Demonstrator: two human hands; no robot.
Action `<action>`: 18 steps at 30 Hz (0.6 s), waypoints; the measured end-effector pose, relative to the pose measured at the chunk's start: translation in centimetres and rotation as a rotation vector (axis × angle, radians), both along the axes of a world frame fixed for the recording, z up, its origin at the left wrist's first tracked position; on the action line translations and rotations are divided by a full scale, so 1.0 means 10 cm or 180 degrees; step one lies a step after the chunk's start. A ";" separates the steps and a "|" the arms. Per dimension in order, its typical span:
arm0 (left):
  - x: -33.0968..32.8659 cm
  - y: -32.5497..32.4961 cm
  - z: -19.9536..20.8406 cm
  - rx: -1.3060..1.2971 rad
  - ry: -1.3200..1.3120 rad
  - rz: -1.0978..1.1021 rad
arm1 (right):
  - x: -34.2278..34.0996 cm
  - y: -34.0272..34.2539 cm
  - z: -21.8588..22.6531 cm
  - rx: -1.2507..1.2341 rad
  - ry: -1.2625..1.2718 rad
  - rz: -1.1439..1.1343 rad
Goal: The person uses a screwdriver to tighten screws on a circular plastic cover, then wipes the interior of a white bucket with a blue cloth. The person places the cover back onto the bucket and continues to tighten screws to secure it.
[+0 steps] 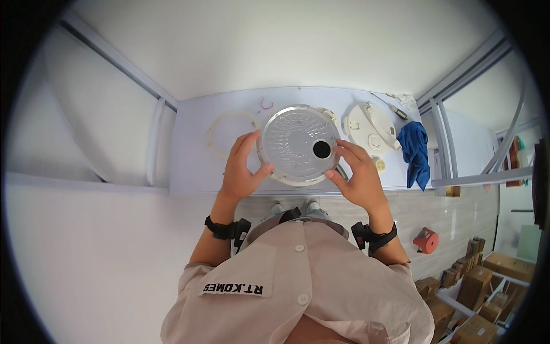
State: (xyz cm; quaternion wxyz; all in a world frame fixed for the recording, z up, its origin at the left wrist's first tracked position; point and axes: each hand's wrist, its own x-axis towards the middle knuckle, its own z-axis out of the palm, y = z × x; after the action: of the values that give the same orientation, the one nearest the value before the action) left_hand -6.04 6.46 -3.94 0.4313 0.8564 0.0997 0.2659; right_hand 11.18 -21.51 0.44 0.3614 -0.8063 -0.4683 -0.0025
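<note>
A round silver lid plate (292, 135) with embossed ridges and a black round spot near its right side sits on a cream-coloured rim over the table. My left hand (240, 172) grips its left edge, with the thumb toward the near side and the fingers along the rim. On the opposite edge, my right hand (362, 176) holds on the same way, close to the black spot. Just right of the plate lies a white plastic cover (358, 135) with a curved handle-like strip. A small pale-yellow round part (380, 165) rests near that cover.
A blue cloth (414, 152) hangs over the table's right front edge, below a screwdriver (397, 111). At left lie a thin cream ring (209, 131) and a pink wire (265, 106). White frame posts (156, 137) flank the table (189, 166). A red stool (427, 241) and cardboard boxes (474, 286) stand lower right.
</note>
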 end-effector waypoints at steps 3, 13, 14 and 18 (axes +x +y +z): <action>-0.06 0.10 -0.23 0.0089 0.0065 0.0118 | 0.13 0.07 -0.04 0.0032 -0.0114 0.0110; -0.12 -0.08 -0.07 -0.0153 -0.0064 0.0423 | 0.25 0.29 0.06 0.0085 -0.0452 0.0185; -0.13 -0.07 -0.10 -0.0009 0.0022 0.0333 | 0.22 0.29 0.09 0.0118 -0.0462 0.0194; -0.15 -0.05 -0.18 0.0103 0.0213 0.0079 | 0.04 0.25 0.14 0.0100 -0.0289 0.0659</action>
State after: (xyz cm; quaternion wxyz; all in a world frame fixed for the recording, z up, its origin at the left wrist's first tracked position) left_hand -7.52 5.95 -5.78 0.4105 0.8703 0.1204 0.2439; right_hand 11.60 -18.96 1.83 0.3507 -0.7469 -0.5649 -0.0090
